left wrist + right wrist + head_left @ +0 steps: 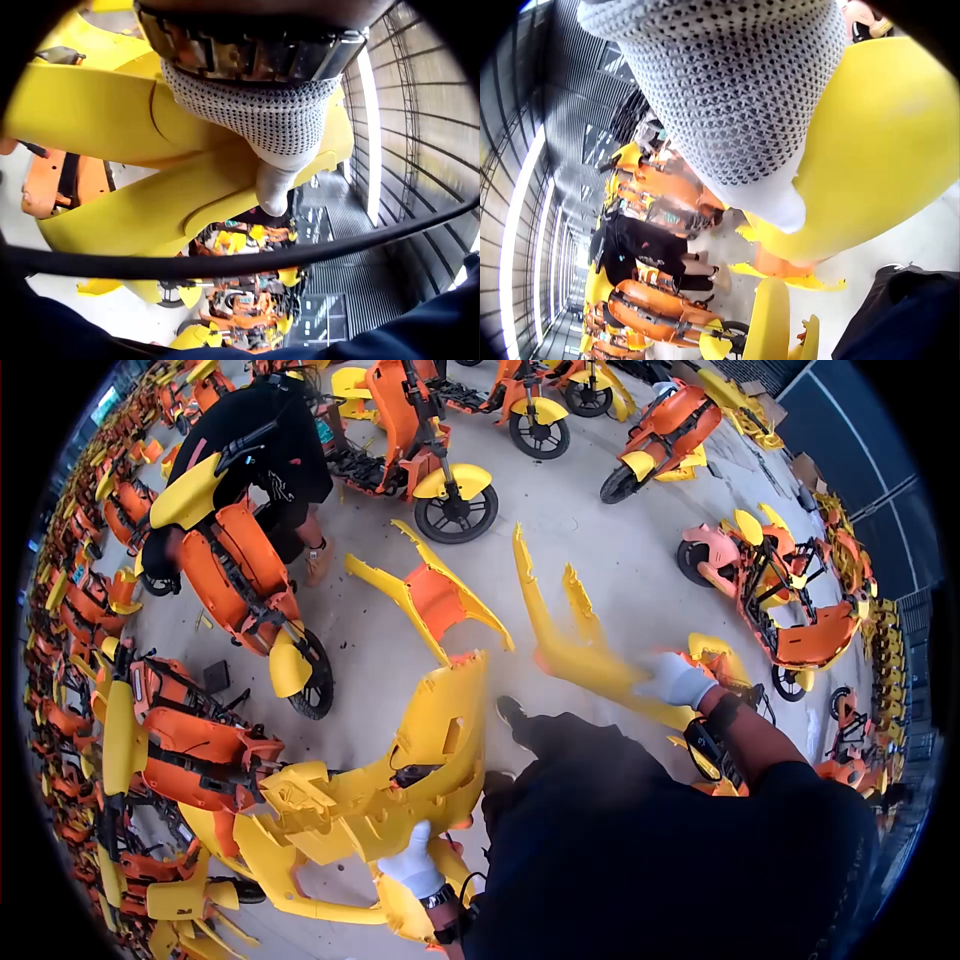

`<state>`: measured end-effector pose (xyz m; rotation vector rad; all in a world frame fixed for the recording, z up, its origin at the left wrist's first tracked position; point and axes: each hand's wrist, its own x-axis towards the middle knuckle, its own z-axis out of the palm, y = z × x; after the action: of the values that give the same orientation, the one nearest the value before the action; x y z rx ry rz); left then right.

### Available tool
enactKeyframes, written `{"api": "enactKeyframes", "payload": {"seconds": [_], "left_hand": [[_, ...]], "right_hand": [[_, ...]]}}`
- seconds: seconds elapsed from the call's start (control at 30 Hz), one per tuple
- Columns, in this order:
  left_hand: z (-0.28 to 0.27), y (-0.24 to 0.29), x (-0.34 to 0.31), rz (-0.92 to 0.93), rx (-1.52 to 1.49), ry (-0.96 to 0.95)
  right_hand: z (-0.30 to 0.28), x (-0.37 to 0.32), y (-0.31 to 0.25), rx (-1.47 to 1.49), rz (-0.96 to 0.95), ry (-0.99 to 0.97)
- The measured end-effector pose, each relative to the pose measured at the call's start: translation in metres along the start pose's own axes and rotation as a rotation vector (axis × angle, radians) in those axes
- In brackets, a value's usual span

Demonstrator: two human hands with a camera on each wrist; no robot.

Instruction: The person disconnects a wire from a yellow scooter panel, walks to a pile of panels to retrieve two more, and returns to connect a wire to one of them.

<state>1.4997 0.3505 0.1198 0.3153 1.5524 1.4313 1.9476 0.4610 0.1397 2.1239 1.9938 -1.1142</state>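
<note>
My left hand [412, 865], in a white knit glove, grips a bundle of yellow scooter body panels [440, 725] low on the left. In the left wrist view its thumb lies along a yellow panel [142, 206], and the other fingers are hidden. My right hand [675, 680], gloved the same way, holds a long forked yellow scooter panel [590, 668] out to the right, slightly blurred. The right wrist view shows the glove [735, 97] against that panel's smooth face [885, 135], most fingers out of sight. Between the two lies a yellow-and-orange panel [437, 603] on the floor.
Partly stripped orange scooters stand around: one at left [235, 570], one at the back [410, 430], one at right [800, 630]. Another person [255, 440] in black bends over the left scooter. Many more scooters and parts line the far left. Grey floor [590, 510] lies between.
</note>
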Motion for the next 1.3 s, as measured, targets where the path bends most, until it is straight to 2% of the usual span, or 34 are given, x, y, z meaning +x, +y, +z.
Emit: {"api": "enactKeyframes", "payload": {"seconds": [0.03,0.07,0.1,0.2,0.3,0.33,0.4,0.43,0.47,0.57,0.7,0.77,0.83,0.93,1.03,1.1,1.17,1.23,1.3], "left_hand": [[0.02,0.012,0.004,-0.025,0.013,-0.079],[0.04,0.02,0.012,0.118,0.156,-0.154],[0.063,0.025,0.022,0.171,0.22,-0.237],[0.172,0.047,0.036,0.324,0.431,-0.45],[0.28,0.057,0.04,0.322,0.438,-0.582],[0.31,0.044,0.054,0.406,0.454,-0.649],[0.382,0.042,0.059,0.232,0.547,-0.735],[0.42,0.039,0.062,0.143,0.584,-0.772],[0.447,0.024,0.079,0.198,0.646,-0.876],[0.521,-0.018,0.121,0.076,0.664,-1.058],[0.576,-0.097,0.195,0.193,0.699,-1.213],[0.603,-0.131,0.22,0.052,0.78,-1.235],[0.635,-0.174,0.248,-0.014,0.847,-1.259],[0.691,-0.232,0.265,-0.062,0.855,-1.298],[0.734,-0.318,0.299,-0.179,1.01,-1.332],[0.749,-0.38,0.321,0.073,1.16,-1.409],[0.772,-0.39,0.311,0.175,1.481,-1.351],[0.766,-0.418,0.326,0.182,1.461,-1.328],[0.746,-0.44,0.357,0.033,1.346,-1.315]], "right_hand": [[0.0,-0.01,0.013,0.036,0.043,0.039],[-0.002,-0.018,0.028,0.069,0.083,0.078],[-0.001,-0.026,0.046,0.102,0.158,0.093],[0.004,-0.034,0.121,0.246,0.331,0.122],[0.01,-0.023,0.181,0.317,0.318,0.168],[0.023,-0.018,0.213,0.438,0.385,0.228],[0.012,-0.002,0.252,0.568,0.454,0.173],[0.006,0.006,0.276,0.462,0.47,0.154],[0.008,0.016,0.307,0.539,0.463,0.149],[0.016,0.018,0.345,0.638,0.549,0.179],[-0.006,0.019,0.356,0.779,0.657,0.198],[-0.022,0.018,0.35,0.79,0.661,0.243],[-0.021,0.014,0.358,0.741,0.692,0.264],[-0.054,0.02,0.35,0.663,0.742,0.23],[-0.059,0.03,0.353,0.67,0.804,0.219],[-0.058,0.04,0.355,0.698,0.805,0.225],[-0.061,0.053,0.353,0.505,0.762,0.179],[-0.043,0.049,0.37,0.674,0.79,0.162],[-0.033,0.05,0.376,0.789,0.838,0.161]]}}
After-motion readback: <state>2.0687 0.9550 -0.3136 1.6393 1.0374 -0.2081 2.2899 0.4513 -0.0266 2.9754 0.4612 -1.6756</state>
